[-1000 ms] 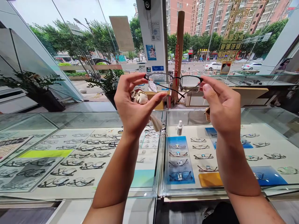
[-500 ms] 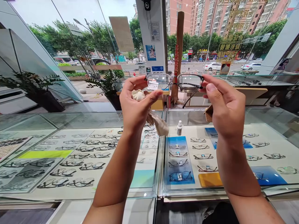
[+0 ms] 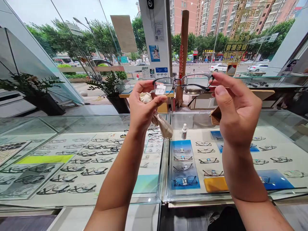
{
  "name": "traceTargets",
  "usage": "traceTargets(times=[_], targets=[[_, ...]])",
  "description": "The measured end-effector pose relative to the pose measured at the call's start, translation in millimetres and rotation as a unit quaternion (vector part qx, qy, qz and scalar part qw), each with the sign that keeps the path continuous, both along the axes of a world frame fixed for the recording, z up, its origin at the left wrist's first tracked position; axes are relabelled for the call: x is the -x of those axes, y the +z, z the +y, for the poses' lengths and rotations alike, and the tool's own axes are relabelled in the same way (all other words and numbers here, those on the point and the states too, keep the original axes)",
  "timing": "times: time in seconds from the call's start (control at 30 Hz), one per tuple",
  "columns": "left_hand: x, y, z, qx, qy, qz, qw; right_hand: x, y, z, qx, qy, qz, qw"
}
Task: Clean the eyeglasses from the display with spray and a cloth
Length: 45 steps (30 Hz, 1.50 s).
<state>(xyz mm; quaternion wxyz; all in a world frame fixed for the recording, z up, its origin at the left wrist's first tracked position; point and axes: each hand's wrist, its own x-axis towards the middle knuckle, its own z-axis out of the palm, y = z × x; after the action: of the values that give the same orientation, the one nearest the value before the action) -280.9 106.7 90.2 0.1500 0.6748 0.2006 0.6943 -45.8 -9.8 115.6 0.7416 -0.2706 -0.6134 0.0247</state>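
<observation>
From my remote seat, I have the left hand (image 3: pixel 141 112) curled around a pale cloth (image 3: pixel 165 125), its fingertips at one end of the eyeglasses (image 3: pixel 178 81), which I hold raised (roughly level, from here) above the glass counter (image 3: pixel 192 196); lower down shows a small white bottle (image 3: pixel 184 132); rightmost, my right hand (image 3: pixel 237 112) grasps the frame's other end.

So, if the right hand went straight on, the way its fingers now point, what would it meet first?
Most likely the dark-rimmed eyeglasses: the right hand points leftward at their right end and seems to touch it, though depth is hard to judge.
</observation>
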Motion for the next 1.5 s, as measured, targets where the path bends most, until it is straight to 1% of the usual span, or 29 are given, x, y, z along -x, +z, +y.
traceTargets(times=[0.1, 0.17, 0.23, 0.33, 0.47, 0.57, 0.67, 0.8, 0.87, 0.97, 1.03, 1.1, 1.2, 1.27, 1.37, 1.5], targets=[[1, -1.0, -2, -0.071, 0.080, 0.029, 0.994, -3, -1.4, 13, -0.017, 0.003, 0.010, 1.000], [1, -1.3, -4, -0.113, 0.126, 0.043, 0.985, -6, -2.9, 24, -0.017, 0.020, 0.019, 0.999], [0, -1.6, -6, -0.145, 0.157, 0.048, 0.976, -9, -4.0, 32, -0.004, 0.047, 0.043, 0.998], [-1, -1.7, -10, -0.173, 0.182, 0.052, 0.967, -13, -4.1, 38, 0.025, 0.094, 0.081, 0.992], [-4, 0.3, -17, -0.166, 0.186, 0.061, 0.967, -19, -5.3, 44, 0.068, 0.146, 0.108, 0.981], [-8, 3.1, -27, -0.121, 0.156, 0.041, 0.979, -25, -9.7, 54, 0.081, 0.167, 0.105, 0.977], [-12, 6.7, -37, -0.065, 0.133, 0.014, 0.989, -31, -15.1, 65, 0.076, 0.164, 0.081, 0.980], [-17, 12.3, -47, -0.031, 0.124, -0.011, 0.992, -35, -18.0, 70, 0.067, 0.148, 0.036, 0.986], [-18, 14.5, -50, -0.018, 0.103, -0.018, 0.994, -35, -16.9, 67, 0.064, 0.150, 0.017, 0.986], [-19, 15.5, -50, 0.011, 0.051, -0.034, 0.998, -32, -13.8, 61, 0.064, 0.163, 0.022, 0.984], [-19, 14.9, -49, 0.054, 0.009, -0.048, 0.997, -27, -12.1, 57, 0.068, 0.175, 0.029, 0.982], [-18, 14.7, -47, 0.117, -0.043, -0.051, 0.991, -21, -11.1, 54, 0.075, 0.184, 0.018, 0.980], [-18, 16.7, -48, 0.223, -0.142, -0.020, 0.964, -10, -10.1, 49, 0.071, 0.181, -0.028, 0.981], [-19, 19.0, -50, 0.278, -0.192, 0.010, 0.941, -4, -9.5, 45, 0.062, 0.178, -0.054, 0.981], [-23, 21.2, -53, 0.326, -0.228, 0.038, 0.917, 2, -9.0, 40, 0.043, 0.175, -0.068, 0.981], [-27, 19.7, -54, 0.386, -0.291, 0.058, 0.874, 5, -8.6, 38, 0.009, 0.180, -0.044, 0.983]])
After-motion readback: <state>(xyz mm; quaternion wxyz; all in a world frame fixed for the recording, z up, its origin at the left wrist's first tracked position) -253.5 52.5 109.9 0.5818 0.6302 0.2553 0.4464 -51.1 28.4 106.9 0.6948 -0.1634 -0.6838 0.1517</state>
